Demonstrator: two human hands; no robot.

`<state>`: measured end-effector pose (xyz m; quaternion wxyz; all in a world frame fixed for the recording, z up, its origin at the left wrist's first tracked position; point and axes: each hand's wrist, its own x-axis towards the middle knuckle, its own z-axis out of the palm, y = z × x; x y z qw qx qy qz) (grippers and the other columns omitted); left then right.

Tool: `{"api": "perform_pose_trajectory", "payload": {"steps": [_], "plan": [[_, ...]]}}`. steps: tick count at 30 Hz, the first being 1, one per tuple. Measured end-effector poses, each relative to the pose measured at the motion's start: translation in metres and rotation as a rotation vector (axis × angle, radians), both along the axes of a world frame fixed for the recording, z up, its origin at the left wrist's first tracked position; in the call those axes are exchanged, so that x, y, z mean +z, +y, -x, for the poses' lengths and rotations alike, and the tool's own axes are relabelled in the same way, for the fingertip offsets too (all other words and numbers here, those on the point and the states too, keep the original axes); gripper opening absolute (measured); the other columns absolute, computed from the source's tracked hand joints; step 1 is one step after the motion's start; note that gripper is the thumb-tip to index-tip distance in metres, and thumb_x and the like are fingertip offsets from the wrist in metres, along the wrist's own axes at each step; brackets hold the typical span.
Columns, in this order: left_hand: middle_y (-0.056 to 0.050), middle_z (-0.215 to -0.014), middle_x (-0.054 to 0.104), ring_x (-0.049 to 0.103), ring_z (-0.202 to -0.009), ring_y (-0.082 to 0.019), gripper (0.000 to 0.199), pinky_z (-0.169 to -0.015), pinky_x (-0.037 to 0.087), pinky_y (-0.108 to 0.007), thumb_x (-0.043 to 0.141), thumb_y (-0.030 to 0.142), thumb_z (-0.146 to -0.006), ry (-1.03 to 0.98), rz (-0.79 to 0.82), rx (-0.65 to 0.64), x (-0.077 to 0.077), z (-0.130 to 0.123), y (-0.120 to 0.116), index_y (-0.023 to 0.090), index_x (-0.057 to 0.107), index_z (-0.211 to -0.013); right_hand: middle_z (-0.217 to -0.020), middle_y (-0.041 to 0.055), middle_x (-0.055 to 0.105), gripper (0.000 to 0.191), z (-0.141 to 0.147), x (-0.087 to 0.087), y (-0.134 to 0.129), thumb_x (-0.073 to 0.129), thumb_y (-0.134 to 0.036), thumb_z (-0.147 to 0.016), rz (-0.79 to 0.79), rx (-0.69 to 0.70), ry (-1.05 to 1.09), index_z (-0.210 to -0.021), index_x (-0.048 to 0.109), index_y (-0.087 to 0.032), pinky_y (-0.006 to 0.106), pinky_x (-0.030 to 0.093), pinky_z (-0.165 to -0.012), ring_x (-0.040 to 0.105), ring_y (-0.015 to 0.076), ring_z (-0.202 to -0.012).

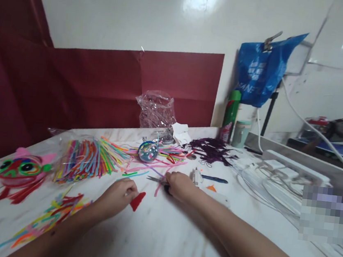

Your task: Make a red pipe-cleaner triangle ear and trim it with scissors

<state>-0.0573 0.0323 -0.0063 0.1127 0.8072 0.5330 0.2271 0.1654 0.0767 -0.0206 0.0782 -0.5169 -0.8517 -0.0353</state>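
Observation:
My left hand (119, 195) is closed, fingertips pinched at the edge of a small red triangular piece (137, 202) just above the white table. Over the table's middle, my right hand (178, 183) has its fingers closed at the black handles of a pair of scissors (155, 179). The blades point left. Beside them lies a short pink strip (157, 189), partly covered by the scissors. Behind the hands sits a round clear container (148, 151) with a blue rim and small colourful bits. A white glue gun (197, 177) rests right of my right hand.
Bundled pipe cleaners (85, 160) and loose cut pieces (53, 214) lie left, near a red mask-like craft face (22, 171). Dark purple strips (210, 149), a green spray can (231, 110) and a lidded cup (242, 133) stand behind. A power strip (297, 169) with cables lies right.

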Motion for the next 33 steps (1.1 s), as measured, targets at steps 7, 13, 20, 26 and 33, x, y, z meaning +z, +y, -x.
{"api": "perform_pose_trajectory", "payload": {"steps": [7,13,20,26,33], "plan": [[0.001,-0.061,0.055,0.051,-0.06,-0.015,0.019,-0.058,0.04,-0.024,0.044,0.03,-0.072,-0.274,-0.011,0.142,-0.018,0.014,0.011,0.019,0.057,-0.065,-0.089,0.0123,0.064,0.022,-0.006,0.0,0.002,0.05,-0.011,-0.069,0.063,0.067,0.007,-0.089,0.058,-0.013,0.024,0.037,-0.062,0.059,0.0204,-0.08],[-0.004,-0.079,0.064,0.056,-0.079,-0.018,0.02,-0.072,0.042,-0.029,0.045,0.029,-0.073,-0.128,0.028,0.114,-0.027,0.017,0.01,0.018,0.061,-0.077,-0.088,0.0096,0.061,0.02,-0.012,0.012,0.006,0.053,-0.012,-0.069,0.048,0.084,0.073,-0.088,0.058,-0.014,0.022,0.037,-0.063,0.057,0.0176,-0.077],[-0.003,-0.08,0.06,0.051,-0.083,-0.021,0.014,-0.073,0.036,-0.033,0.06,0.025,-0.06,0.084,0.048,0.109,-0.033,0.004,0.002,0.019,0.059,-0.073,-0.092,0.0062,0.062,0.02,-0.059,0.039,0.036,0.052,-0.015,-0.073,-0.065,-0.107,0.186,-0.093,0.057,-0.017,0.02,0.037,-0.066,0.056,0.0152,-0.08],[0.004,-0.059,0.048,0.047,-0.058,-0.013,0.007,-0.054,0.034,-0.024,0.051,0.023,-0.067,-0.361,0.17,0.172,-0.035,0.008,0.008,0.019,0.049,-0.072,-0.078,0.0072,0.064,0.016,-0.128,0.029,0.057,0.052,-0.018,-0.07,-0.056,-0.361,0.149,-0.085,0.058,-0.016,0.023,0.035,-0.056,0.057,0.018,-0.068],[0.006,-0.049,0.047,0.046,-0.047,-0.011,0.016,-0.047,0.032,-0.022,0.047,0.034,-0.072,-0.404,0.049,0.376,-0.031,0.019,0.022,0.019,0.049,-0.068,-0.077,0.0095,0.065,0.018,-0.155,0.001,0.055,0.053,-0.016,-0.068,0.009,-0.436,0.085,-0.083,0.061,-0.014,0.024,0.036,-0.057,0.058,0.0201,-0.069]]}}
